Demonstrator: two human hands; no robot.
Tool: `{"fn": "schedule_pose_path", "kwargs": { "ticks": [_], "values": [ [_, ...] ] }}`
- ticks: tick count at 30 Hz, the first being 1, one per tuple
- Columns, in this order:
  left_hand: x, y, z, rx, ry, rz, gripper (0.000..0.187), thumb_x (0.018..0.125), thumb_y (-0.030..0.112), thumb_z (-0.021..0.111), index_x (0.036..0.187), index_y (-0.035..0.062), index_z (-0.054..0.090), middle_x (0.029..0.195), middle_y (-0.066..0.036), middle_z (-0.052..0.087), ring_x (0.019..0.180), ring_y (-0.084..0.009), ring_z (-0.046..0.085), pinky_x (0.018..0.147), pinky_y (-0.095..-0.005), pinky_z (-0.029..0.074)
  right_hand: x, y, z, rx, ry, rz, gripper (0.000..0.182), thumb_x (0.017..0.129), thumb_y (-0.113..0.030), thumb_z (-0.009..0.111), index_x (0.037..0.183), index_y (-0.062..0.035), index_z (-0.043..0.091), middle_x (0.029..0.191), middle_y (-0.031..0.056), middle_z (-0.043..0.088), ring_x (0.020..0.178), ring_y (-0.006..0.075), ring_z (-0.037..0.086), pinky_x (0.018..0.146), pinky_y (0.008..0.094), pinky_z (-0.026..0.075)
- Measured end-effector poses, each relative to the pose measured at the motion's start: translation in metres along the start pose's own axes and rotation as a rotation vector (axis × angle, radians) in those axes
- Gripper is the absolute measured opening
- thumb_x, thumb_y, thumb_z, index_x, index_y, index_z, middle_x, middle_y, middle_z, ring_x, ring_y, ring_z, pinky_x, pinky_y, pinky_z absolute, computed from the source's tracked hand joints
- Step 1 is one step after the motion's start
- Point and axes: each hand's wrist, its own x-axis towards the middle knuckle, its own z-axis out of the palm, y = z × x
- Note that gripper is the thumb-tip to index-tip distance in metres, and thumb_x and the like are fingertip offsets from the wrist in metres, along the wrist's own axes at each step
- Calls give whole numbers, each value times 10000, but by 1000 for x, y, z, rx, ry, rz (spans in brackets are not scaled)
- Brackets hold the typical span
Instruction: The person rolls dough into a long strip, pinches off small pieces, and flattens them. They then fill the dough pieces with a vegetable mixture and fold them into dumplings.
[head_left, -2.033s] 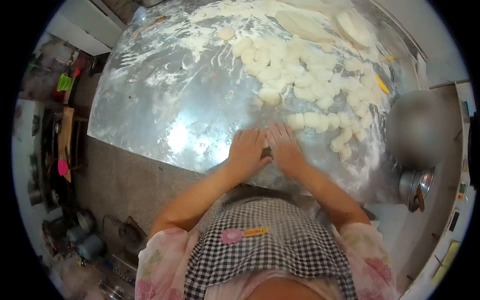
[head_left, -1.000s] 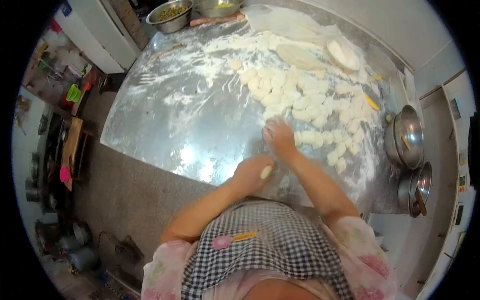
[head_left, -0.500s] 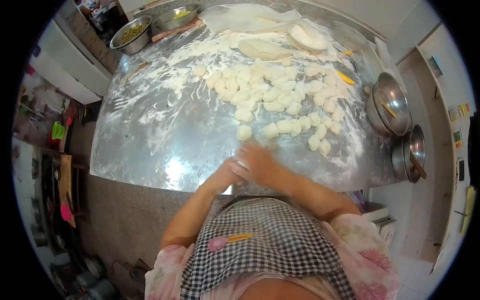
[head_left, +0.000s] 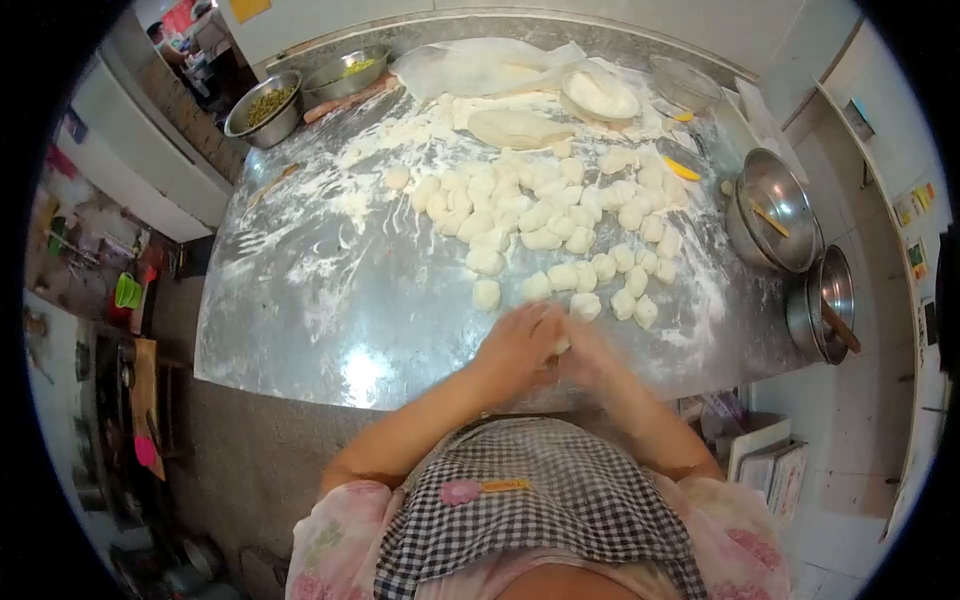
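- At the near edge of the table (head_left: 300,350), above a checked apron (head_left: 540,490), the left hand (head_left: 520,345) curls its grip about a small piece of dough (head_left: 561,346).
- Against it, the right hand (head_left: 592,358) is blurred; I can't tell how its grip stands.
- Just beyond, dough lumps (head_left: 486,293) crowd the way, loose ones nearest, clustered ones behind.
- Off right, steel bowls (head_left: 775,205) lean by the edge.
- Farther back: a yellow-handled tool (head_left: 681,168), a flat dough slab (head_left: 518,128), a flour basin (head_left: 600,97).
- Far left, a rolling pin (head_left: 340,103) beside a filling bowl (head_left: 240,119).
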Motion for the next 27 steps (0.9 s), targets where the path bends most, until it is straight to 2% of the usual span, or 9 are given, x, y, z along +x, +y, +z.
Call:
{"fn": "schedule_pose_path", "kwargs": {
  "ticks": [2,5,11,14,17,19,21,23,27],
  "values": [
    [-21,-13,25,5,-46,-100,713,738,234,676,1310,-19,333,1004,-189,610,904,-333,604,715,-441,477,10,22,-23,-46,-114,-8,196,902,-206,529,951,-50,638,951,63,633,813,173,609,637,332,515],
    [-18,-3,19,-129,-538,-406,640,769,262,654,1279,12,360,934,-216,622,863,-380,610,701,-459,479,4,16,-20,-342,-18,-39,324,899,-298,544,1035,-9,602,929,84,629,801,178,625,658,331,538],
    [9,28,29,-394,-330,-426,394,801,229,605,1121,59,452,889,-218,626,832,-412,592,685,-487,464,-10,-15,-42,-994,94,-68,340,897,-315,535,890,14,622,805,85,623,675,162,614,488,282,509],
    [2,24,63,-271,-407,-408,325,809,228,601,1054,38,504,869,-209,626,831,-411,589,700,-490,460,-19,-20,-47,-928,207,-111,369,868,-327,550,802,31,613,759,137,629,713,221,629,579,353,497],
    [6,23,75,-238,-417,-342,299,784,143,591,1030,10,484,782,-242,600,726,-411,595,638,-474,476,-26,-22,-57,-1312,252,-361,337,843,-318,570,795,13,607,759,168,621,734,306,609,645,395,469],
    [1,11,99,-409,-389,-263,264,806,124,573,1038,12,513,763,-209,610,707,-358,614,618,-436,493,-34,-25,-52,-1411,199,-501,306,819,-308,584,795,-3,610,784,175,607,765,343,585,682,418,450],
    [1,8,110,-733,-501,-413,238,825,100,560,1045,11,545,796,-160,619,720,-282,618,623,-382,498,-39,-23,-51,-1461,180,-639,278,798,-295,595,794,-18,615,803,174,596,779,357,571,693,432,439],
    [32,30,69,-1207,-749,-805,222,841,69,549,1052,5,578,880,-96,626,764,-183,605,655,-311,492,-43,-20,-55,-1467,194,-772,251,782,-280,603,791,-29,623,816,163,587,776,349,569,679,436,438],
    [31,43,62,-1483,-648,-930,226,863,84,534,1077,17,567,927,-69,597,822,-144,580,683,-263,479,-45,-29,-61,-1384,118,-845,179,751,-215,658,777,-44,614,782,126,563,741,314,566,662,386,451]
  ]
}}
